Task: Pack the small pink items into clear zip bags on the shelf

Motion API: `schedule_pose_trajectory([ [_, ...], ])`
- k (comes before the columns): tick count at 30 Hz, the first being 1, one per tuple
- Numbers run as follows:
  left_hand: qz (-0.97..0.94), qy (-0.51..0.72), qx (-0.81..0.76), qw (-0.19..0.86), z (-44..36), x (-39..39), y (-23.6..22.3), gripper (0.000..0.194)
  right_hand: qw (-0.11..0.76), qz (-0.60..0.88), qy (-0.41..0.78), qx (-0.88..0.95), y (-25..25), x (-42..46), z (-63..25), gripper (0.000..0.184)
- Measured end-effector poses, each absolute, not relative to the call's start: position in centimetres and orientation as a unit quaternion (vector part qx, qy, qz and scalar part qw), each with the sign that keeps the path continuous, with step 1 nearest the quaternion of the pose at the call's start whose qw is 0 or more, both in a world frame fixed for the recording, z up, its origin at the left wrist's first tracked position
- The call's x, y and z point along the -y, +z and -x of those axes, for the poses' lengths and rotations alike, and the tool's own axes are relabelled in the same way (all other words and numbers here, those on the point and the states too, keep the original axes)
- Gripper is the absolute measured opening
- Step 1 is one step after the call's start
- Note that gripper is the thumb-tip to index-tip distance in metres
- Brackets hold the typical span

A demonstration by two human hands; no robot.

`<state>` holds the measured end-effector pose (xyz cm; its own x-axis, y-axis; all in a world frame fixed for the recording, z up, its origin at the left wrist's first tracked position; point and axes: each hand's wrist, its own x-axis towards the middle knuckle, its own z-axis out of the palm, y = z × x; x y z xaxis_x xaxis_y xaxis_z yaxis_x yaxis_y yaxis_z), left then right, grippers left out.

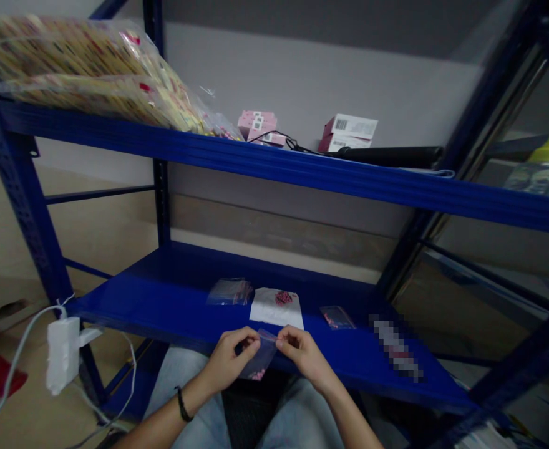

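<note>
This looks like a storeroom or small packing workshop: a blue rack [256,155] holds bulging bags [82,65] and barcoded boxes [349,130] up top, with clear pouches [230,292] and pink bits [284,299] on its lower shelf [162,290].

Left hand [230,357], right hand [304,354] pinch clear bag [266,350]; pink beads [257,375] inside.

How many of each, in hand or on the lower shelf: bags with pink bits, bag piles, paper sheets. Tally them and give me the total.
Pink-bit bags: 2 (held bag, shelf bag)
Bag pile: 1
Paper: 1
Total: 4
</note>
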<state>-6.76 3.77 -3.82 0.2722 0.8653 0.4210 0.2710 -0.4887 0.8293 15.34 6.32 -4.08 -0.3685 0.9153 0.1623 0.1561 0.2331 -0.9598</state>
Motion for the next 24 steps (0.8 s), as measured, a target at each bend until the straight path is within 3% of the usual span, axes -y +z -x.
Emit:
schedule_pose_trajectory([
  [12, -0.75, 0.434, -0.395, 0.304, 6.6, -3.7, -4.2, 0.025, 0.364, 0.382, 0.451, 0.72, -3.3, -5.1, -15.0, 0.03],
  [24, -0.804, 0.352, -0.39, 0.279, 6.0, -3.5, -4.9, 0.024, 0.326, 0.393, 0.353, 0.784, -3.2, -4.0, -13.7, 0.018],
])
